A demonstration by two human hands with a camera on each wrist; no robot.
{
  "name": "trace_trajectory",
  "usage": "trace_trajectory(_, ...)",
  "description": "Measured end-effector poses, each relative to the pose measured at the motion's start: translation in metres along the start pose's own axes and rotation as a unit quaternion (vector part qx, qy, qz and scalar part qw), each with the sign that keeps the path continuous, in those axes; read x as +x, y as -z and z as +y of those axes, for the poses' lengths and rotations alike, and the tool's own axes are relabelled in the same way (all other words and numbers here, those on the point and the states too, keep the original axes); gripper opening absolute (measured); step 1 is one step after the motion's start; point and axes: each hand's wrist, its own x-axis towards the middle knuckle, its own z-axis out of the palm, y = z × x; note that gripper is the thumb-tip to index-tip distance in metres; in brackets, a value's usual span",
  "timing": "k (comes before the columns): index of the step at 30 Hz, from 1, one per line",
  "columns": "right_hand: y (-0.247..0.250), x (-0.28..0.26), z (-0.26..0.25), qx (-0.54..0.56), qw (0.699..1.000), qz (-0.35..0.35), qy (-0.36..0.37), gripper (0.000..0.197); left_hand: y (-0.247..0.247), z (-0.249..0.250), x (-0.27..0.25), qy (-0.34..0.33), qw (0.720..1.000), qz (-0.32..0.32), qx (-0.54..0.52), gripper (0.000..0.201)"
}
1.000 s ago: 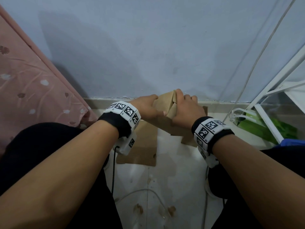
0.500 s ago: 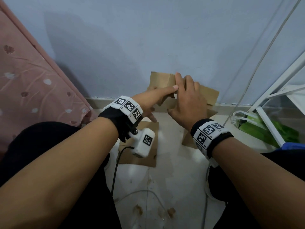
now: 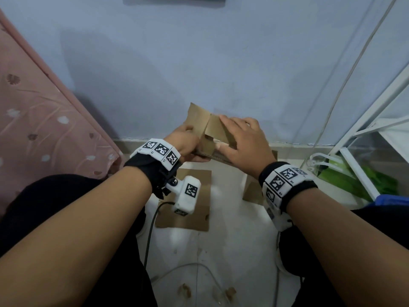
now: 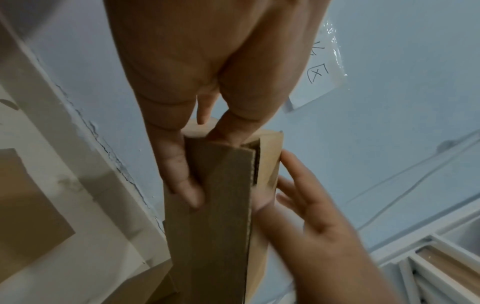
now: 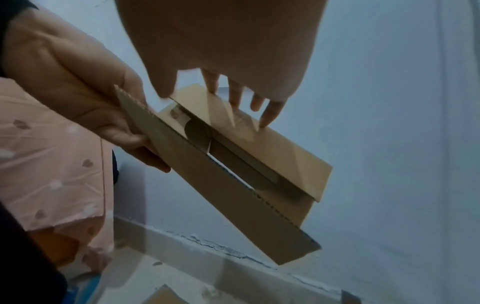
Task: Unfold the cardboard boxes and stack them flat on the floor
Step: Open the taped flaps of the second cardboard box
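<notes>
A small brown cardboard box (image 3: pixel 207 129) is held up in front of the blue wall, partly opened out, its flaps (image 5: pixel 259 148) spread apart. My left hand (image 3: pixel 186 145) grips its left end, thumb on the near face (image 4: pixel 187 185) and fingers behind. My right hand (image 3: pixel 241 142) lies on the right flap with fingers straight and spread; its fingertips (image 5: pixel 267 121) press the pale panel. Below, two flat cardboard pieces lie on the floor: one (image 3: pixel 199 196) under my left wrist, another (image 3: pixel 252 191) partly hidden behind my right wrist.
A pink flowered bedcover (image 3: pixel 33 129) hangs at the left. At the right stand a white metal rack (image 3: pixel 363 134), green plastic (image 3: pixel 376 180) and a blue item (image 3: pixel 391 200). Cables (image 3: pixel 199 269) trail over the stained white floor. My knees flank the floor gap.
The box has risen from near the floor and opened out. My left hand went from a pointed finger to a grip on the left end; my right hand flattened on the flap.
</notes>
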Motion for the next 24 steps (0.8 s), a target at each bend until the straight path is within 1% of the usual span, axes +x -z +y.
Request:
trace_trajectory(2, -0.001, -0.001, 0.005, -0.071, 0.997, -0.002, 0.004, 0.084, 0.001, 0.002, -0.007, 0.0, 0.999, -0.036, -0.005, 0.058)
trace_trajectory(3, 0.001, -0.001, 0.006, -0.093, 0.995, 0.015, 0.009, 0.084, 0.0, 0.003, -0.008, 0.004, 0.999, -0.048, -0.006, 0.064)
trace_trajectory(5, 0.004, -0.001, 0.007, -0.097, 0.993, 0.067, 0.021, 0.081, 0.0, 0.006, -0.01, 0.004, 0.998, -0.062, -0.002, 0.075)
trace_trajectory(7, 0.006, 0.0, 0.007, -0.059, 0.993, 0.099, 0.022, 0.073, -0.001, 0.008, -0.01, -0.009, 0.998, -0.06, 0.025, 0.075)
trace_trajectory(9, 0.009, 0.001, 0.005, 0.013, 0.993, 0.113, 0.021, 0.057, 0.002, 0.009, -0.011, -0.024, 0.996, -0.034, 0.073, 0.079)
trace_trajectory(11, 0.012, 0.001, 0.005, 0.065, 0.989, 0.13, 0.02, 0.043, 0.004, 0.009, -0.011, -0.054, 0.992, -0.018, 0.111, 0.083)
trace_trajectory(13, 0.016, 0.003, 0.006, 0.081, 0.988, 0.132, 0.004, 0.033, 0.003, 0.01, -0.016, -0.074, 0.984, -0.012, 0.162, 0.068)
trace_trajectory(14, 0.017, 0.004, 0.006, 0.085, 0.988, 0.129, -0.004, 0.029, 0.003, 0.01, -0.016, -0.071, 0.98, -0.012, 0.186, 0.064)
trace_trajectory(15, 0.02, 0.004, 0.006, 0.09, 0.988, 0.125, -0.012, 0.026, 0.003, 0.007, -0.015, -0.064, 0.976, -0.018, 0.205, 0.064)
trace_trajectory(18, 0.022, 0.0, -0.001, 0.115, 0.989, 0.096, -0.007, 0.019, 0.0, -0.004, -0.017, -0.029, 0.955, -0.023, 0.293, 0.078)
trace_trajectory(19, 0.023, -0.002, -0.004, 0.115, 0.99, 0.082, 0.002, 0.019, -0.002, -0.009, -0.017, -0.022, 0.945, -0.015, 0.325, 0.076)
trace_trajectory(21, 0.022, -0.004, -0.008, 0.112, 0.993, 0.038, 0.004, 0.018, -0.005, -0.015, -0.02, -0.023, 0.927, 0.015, 0.374, 0.05)
trace_trajectory(22, 0.021, -0.004, -0.009, 0.117, 0.993, 0.013, -0.01, 0.018, -0.006, -0.018, -0.02, -0.026, 0.923, 0.03, 0.384, 0.039)
trace_trajectory(24, 0.023, -0.004, -0.009, 0.133, 0.989, -0.028, -0.049, 0.016, -0.006, -0.021, -0.018, -0.027, 0.92, 0.038, 0.389, 0.026)
